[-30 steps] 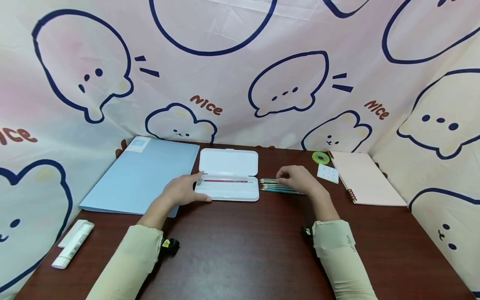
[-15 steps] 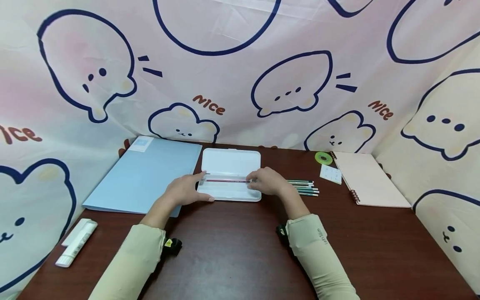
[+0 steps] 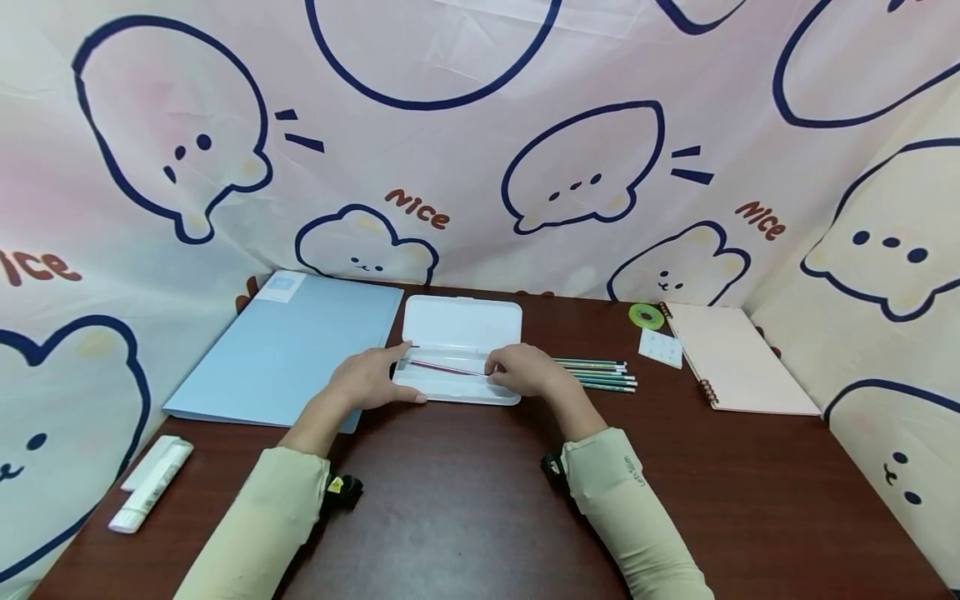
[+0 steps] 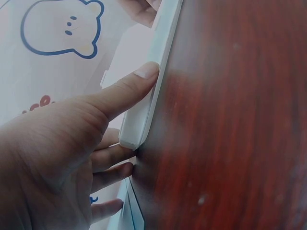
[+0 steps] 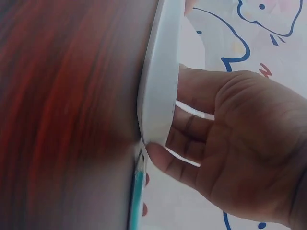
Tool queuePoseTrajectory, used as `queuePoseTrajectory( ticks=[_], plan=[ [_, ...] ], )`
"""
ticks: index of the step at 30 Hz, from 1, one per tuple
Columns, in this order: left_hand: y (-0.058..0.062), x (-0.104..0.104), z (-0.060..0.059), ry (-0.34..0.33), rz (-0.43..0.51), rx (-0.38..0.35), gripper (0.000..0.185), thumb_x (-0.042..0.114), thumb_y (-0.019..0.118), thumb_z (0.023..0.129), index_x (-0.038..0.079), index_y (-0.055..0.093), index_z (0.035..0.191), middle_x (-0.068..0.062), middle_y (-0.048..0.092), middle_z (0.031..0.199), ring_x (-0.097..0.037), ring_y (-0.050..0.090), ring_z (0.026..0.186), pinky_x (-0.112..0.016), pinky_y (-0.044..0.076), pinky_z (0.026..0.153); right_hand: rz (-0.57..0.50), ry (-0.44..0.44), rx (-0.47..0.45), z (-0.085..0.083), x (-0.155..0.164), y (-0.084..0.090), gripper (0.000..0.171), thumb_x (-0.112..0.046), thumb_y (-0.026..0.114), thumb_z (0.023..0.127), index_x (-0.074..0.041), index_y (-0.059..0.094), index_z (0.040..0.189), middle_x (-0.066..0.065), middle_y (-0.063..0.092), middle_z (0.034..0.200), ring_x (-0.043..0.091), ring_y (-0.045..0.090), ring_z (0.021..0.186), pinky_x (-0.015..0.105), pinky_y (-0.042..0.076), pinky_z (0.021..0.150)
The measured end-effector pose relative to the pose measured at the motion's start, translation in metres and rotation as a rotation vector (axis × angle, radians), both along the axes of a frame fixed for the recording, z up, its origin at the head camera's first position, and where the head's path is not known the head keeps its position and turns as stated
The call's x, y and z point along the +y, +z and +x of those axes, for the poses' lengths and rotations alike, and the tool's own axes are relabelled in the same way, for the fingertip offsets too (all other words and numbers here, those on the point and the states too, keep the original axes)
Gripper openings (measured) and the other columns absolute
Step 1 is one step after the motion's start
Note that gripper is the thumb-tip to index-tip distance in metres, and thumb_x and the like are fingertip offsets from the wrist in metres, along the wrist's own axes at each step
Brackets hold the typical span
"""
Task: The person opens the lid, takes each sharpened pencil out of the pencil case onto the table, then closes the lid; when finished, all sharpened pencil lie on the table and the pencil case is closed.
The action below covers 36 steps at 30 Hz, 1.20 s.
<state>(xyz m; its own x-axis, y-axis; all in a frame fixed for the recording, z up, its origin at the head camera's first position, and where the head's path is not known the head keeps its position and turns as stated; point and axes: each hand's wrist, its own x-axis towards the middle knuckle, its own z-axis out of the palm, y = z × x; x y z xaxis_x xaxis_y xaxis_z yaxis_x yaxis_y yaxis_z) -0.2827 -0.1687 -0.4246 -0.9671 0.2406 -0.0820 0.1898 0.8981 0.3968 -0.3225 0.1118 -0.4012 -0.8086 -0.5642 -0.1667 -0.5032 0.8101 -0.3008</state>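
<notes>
A white pencil case (image 3: 461, 325) lies open on the dark wooden table (image 3: 465, 500), lid tipped back. My left hand (image 3: 371, 379) holds its left end, thumb along the front wall (image 4: 144, 115) and fingers round the corner. My right hand (image 3: 525, 371) reaches over the case's right end (image 5: 158, 86) with curled fingers that pinch the right end of a red pencil (image 3: 446, 367), which lies slanted in the tray. Several green pencils (image 3: 600, 375) lie just right of the case, and one of them (image 5: 137, 191) shows beside the rim.
A light blue folder (image 3: 285, 350) lies left of the case. A pink spiral notebook (image 3: 738, 358), a green tape roll (image 3: 645, 316) and a small white card (image 3: 662, 347) sit at the right. A white glue stick (image 3: 150, 483) lies at the front left. Printed cloth walls surround the table.
My right hand left the green pencils and moved left into the case. The red pencil's right end has swung toward the front. My left hand has stayed put.
</notes>
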Motion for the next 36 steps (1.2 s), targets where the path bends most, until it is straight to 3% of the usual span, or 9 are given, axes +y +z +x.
queuePoseTrajectory(
  ticks=[8, 11, 16, 20, 23, 26, 32, 36],
  plan=[
    [0.001, 0.0, -0.001, -0.003, 0.001, -0.005, 0.105, 0.064, 0.078, 0.079, 0.013, 0.034, 0.159, -0.02, 0.05, 0.152, -0.039, 0.05, 0.138, -0.058, 0.044, 0.107, 0.001, -0.014, -0.048, -0.002, -0.003, 0.001, 0.012, -0.022, 0.06, 0.103, -0.016, 0.067, 0.096, -0.001, 0.066, 0.093, 0.014, 0.054, 0.076, 0.03, 0.044, 0.071],
    [0.002, 0.0, -0.001, 0.002, 0.001, -0.004, 0.105, 0.064, 0.078, 0.078, 0.013, 0.034, 0.159, -0.021, 0.05, 0.152, -0.039, 0.05, 0.137, -0.058, 0.044, 0.107, -0.022, -0.009, -0.022, -0.003, 0.0, 0.003, 0.012, -0.023, 0.062, 0.102, -0.016, 0.072, 0.098, -0.001, 0.07, 0.095, 0.015, 0.058, 0.082, 0.032, 0.048, 0.076],
    [0.003, 0.0, -0.002, 0.007, -0.007, -0.004, 0.104, 0.064, 0.077, 0.079, 0.014, 0.034, 0.159, -0.02, 0.051, 0.152, -0.039, 0.05, 0.137, -0.058, 0.044, 0.107, -0.064, -0.003, 0.028, -0.006, 0.008, 0.005, 0.021, -0.024, 0.064, 0.101, -0.018, 0.078, 0.115, -0.001, 0.076, 0.117, 0.017, 0.066, 0.108, 0.038, 0.053, 0.096],
    [0.002, 0.0, -0.001, 0.006, -0.008, -0.007, 0.104, 0.065, 0.077, 0.079, 0.013, 0.035, 0.159, -0.021, 0.051, 0.152, -0.039, 0.05, 0.136, -0.058, 0.044, 0.107, -0.125, -0.001, 0.046, -0.005, 0.02, 0.008, 0.026, -0.022, 0.06, 0.103, -0.016, 0.076, 0.123, 0.002, 0.077, 0.116, 0.016, 0.07, 0.101, 0.038, 0.055, 0.091],
    [0.001, 0.001, 0.0, 0.008, -0.005, -0.006, 0.104, 0.065, 0.077, 0.079, 0.012, 0.035, 0.159, -0.021, 0.051, 0.151, -0.039, 0.051, 0.136, -0.058, 0.044, 0.106, -0.185, -0.006, 0.078, -0.005, 0.032, 0.011, 0.027, -0.021, 0.057, 0.104, -0.016, 0.074, 0.125, 0.001, 0.078, 0.11, 0.015, 0.071, 0.091, 0.038, 0.056, 0.085],
    [0.001, 0.002, 0.0, 0.003, -0.006, -0.006, 0.104, 0.065, 0.076, 0.079, 0.012, 0.036, 0.159, -0.021, 0.051, 0.151, -0.039, 0.051, 0.136, -0.058, 0.045, 0.106, -0.222, -0.045, 0.106, -0.003, 0.049, 0.014, 0.026, -0.022, 0.059, 0.104, -0.017, 0.075, 0.123, 0.0, 0.077, 0.11, 0.014, 0.069, 0.094, 0.039, 0.056, 0.087],
    [-0.001, 0.0, 0.0, 0.01, -0.01, -0.009, 0.104, 0.066, 0.076, 0.079, 0.012, 0.036, 0.158, -0.021, 0.05, 0.152, -0.041, 0.049, 0.138, -0.059, 0.044, 0.107, -0.234, -0.145, 0.067, 0.003, 0.09, 0.017, 0.021, -0.021, 0.062, 0.102, -0.016, 0.074, 0.119, 0.003, 0.075, 0.114, 0.02, 0.062, 0.1, 0.045, 0.053, 0.093],
    [-0.001, 0.0, 0.0, 0.008, -0.009, -0.001, 0.104, 0.066, 0.076, 0.079, 0.012, 0.037, 0.158, -0.021, 0.05, 0.152, -0.041, 0.049, 0.138, -0.059, 0.044, 0.107, -0.244, -0.181, 0.072, 0.007, 0.122, 0.016, 0.018, -0.018, 0.061, 0.102, -0.013, 0.073, 0.115, 0.006, 0.075, 0.113, 0.021, 0.065, 0.101, 0.046, 0.053, 0.092]
  ],
)
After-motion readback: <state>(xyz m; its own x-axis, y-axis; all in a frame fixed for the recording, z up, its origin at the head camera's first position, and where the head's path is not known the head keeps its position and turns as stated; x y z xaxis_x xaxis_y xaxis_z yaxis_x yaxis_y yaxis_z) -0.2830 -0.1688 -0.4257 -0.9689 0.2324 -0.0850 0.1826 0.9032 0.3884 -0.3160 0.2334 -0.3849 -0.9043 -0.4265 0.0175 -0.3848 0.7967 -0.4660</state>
